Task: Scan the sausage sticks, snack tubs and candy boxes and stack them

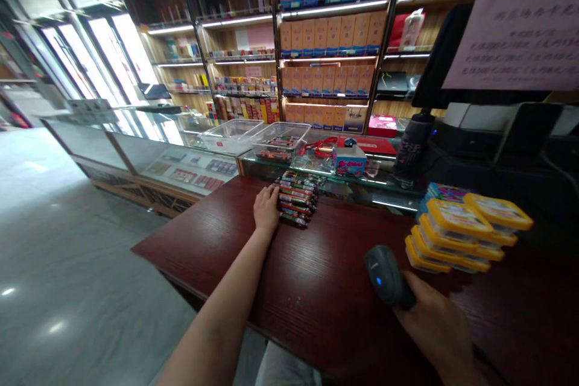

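My left hand (266, 208) is at the left end of a pile of slim, colourful pens (298, 199) on the dark wooden counter. Its fingers are closed together over the pens' ends, with the fingertips partly hidden. On the right, my right hand (436, 319) is wrapped round the handle of a black barcode scanner (384, 274), which shows a blue light. The scanner is held above the counter, its head pointing up and left, apart from the pens. Beyond it stand stacked yellow-lidded plastic boxes (456, 223).
Clear plastic bins (280, 136) and a small blue-and-pink box (350, 161) stand on the glass display case (190, 160) behind the counter (316, 265). A monitor (443, 60) with a paper notice and a dark bottle (414, 142) are at the right. Stocked shelves line the back wall.
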Action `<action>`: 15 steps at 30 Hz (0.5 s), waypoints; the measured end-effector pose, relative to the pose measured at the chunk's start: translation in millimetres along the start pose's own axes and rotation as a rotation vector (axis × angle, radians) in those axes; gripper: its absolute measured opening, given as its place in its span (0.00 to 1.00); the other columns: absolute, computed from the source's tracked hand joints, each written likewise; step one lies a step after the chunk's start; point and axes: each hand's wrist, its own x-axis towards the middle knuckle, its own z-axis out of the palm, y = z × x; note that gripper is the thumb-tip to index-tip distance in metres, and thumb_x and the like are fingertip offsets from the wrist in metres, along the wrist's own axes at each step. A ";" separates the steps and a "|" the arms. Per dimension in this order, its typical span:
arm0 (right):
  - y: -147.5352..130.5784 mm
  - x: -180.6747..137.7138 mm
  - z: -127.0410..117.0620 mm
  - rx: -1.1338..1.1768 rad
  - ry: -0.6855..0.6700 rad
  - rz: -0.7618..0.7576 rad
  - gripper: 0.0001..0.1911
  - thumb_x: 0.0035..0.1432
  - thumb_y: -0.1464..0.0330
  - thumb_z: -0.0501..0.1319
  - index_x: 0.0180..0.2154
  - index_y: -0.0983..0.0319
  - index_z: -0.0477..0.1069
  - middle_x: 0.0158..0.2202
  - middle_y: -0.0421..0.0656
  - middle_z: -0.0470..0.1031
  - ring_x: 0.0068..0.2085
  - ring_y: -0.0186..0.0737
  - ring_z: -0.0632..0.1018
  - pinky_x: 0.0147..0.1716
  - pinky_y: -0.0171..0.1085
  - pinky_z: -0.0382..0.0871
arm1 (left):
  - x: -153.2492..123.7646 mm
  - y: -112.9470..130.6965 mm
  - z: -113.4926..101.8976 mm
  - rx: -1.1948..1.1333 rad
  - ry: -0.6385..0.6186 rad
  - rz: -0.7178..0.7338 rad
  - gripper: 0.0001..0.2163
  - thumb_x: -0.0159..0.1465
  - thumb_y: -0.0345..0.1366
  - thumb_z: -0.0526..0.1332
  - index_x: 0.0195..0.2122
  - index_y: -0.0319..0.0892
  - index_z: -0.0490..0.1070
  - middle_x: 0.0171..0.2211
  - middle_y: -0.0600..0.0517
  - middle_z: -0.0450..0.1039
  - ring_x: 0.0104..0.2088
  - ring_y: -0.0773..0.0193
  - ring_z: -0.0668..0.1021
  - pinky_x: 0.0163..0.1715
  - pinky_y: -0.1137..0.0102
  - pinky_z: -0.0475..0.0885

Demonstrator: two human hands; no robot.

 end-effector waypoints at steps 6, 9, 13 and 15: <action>0.7 0.6 -1.9 0.020 -0.020 0.002 0.11 0.57 0.66 0.54 0.42 0.57 0.68 0.37 0.41 0.79 0.34 0.43 0.79 0.31 0.37 0.65 | -1.7 6.5 4.4 0.108 0.019 -0.009 0.27 0.61 0.26 0.51 0.62 0.44 0.55 0.63 0.43 0.55 0.64 0.53 0.56 0.61 0.56 0.53; -2.7 0.6 -5.7 0.006 -0.027 0.018 0.10 0.57 0.67 0.55 0.42 0.57 0.68 0.38 0.41 0.79 0.35 0.43 0.79 0.32 0.37 0.65 | -1.7 7.5 4.9 0.102 0.028 -0.019 0.24 0.62 0.26 0.48 0.61 0.42 0.57 0.61 0.41 0.58 0.63 0.52 0.58 0.60 0.58 0.55; -3.5 0.7 -7.0 -0.009 -0.039 0.034 0.09 0.57 0.67 0.55 0.41 0.56 0.68 0.37 0.40 0.79 0.35 0.43 0.79 0.31 0.37 0.64 | -2.5 7.9 3.1 0.097 0.037 -0.022 0.24 0.62 0.26 0.49 0.60 0.42 0.59 0.59 0.41 0.60 0.61 0.52 0.60 0.58 0.60 0.57; -1.6 0.6 -5.5 -0.014 -0.030 0.021 0.10 0.57 0.67 0.55 0.42 0.57 0.68 0.37 0.41 0.79 0.35 0.43 0.79 0.31 0.37 0.65 | -3.6 8.1 1.5 0.096 0.048 -0.017 0.23 0.62 0.26 0.50 0.60 0.43 0.59 0.58 0.42 0.61 0.60 0.52 0.61 0.58 0.60 0.58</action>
